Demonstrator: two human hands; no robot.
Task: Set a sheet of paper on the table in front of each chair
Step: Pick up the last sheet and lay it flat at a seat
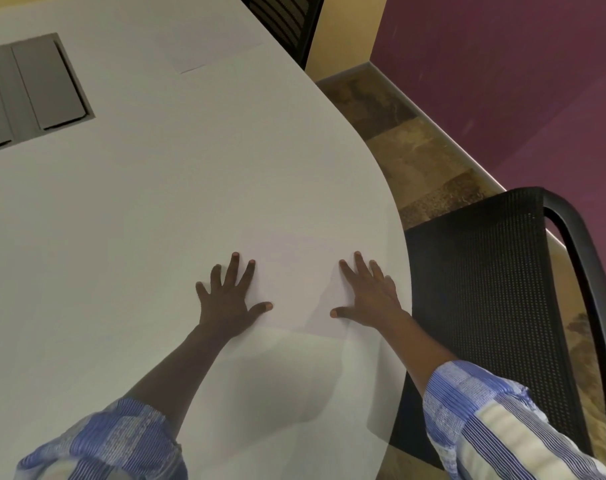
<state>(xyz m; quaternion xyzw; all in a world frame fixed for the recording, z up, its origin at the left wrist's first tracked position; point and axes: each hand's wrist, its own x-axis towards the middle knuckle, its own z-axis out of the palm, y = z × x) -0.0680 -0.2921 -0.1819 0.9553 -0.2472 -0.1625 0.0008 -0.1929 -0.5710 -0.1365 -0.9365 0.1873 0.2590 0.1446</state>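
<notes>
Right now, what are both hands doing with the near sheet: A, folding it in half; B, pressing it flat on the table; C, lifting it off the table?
B: left hand and right hand lie spread, fingers straight, at the sheet's two sides, flat on the table.

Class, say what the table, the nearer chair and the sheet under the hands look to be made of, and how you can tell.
Table: probably laminate, matt pale grey; smooth, no grain. Chair: black mesh, likely fabric or plastic; fine holes. Sheet: thin white paper, lying flat.
</notes>
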